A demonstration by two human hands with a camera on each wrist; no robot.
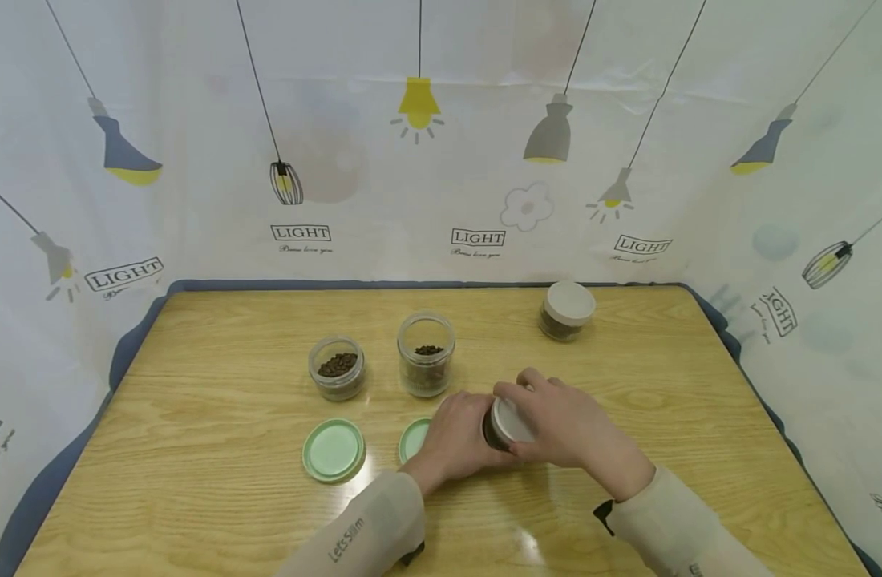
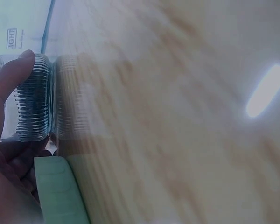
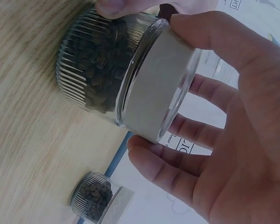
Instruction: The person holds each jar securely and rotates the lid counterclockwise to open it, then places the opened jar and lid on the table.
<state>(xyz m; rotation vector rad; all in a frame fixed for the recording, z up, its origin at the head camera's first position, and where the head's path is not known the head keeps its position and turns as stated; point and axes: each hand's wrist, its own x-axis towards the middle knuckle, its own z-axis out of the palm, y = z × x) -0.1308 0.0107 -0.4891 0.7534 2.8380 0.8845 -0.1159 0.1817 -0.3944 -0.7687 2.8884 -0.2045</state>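
A ribbed glass jar (image 3: 95,70) of dark beans stands on the table, with a white lid (image 3: 156,81) on its top. My left hand (image 1: 459,437) grips the jar's body from the left; its thumb lies across the ribbed glass in the left wrist view. Around the lid's rim my right hand (image 1: 567,425) curls its thumb and fingers. In the head view, both hands cover much of the jar. Next to the left hand lies a green lid (image 1: 413,439), partly hidden behind that hand.
Farther back are two lidless glass jars of beans, one short (image 1: 337,370) and one taller (image 1: 426,357). Another green lid (image 1: 333,450) lies left of the hands. At the back right a bean jar (image 1: 566,312) wears a white lid. A printed cloth (image 1: 383,192) hangs behind the table.
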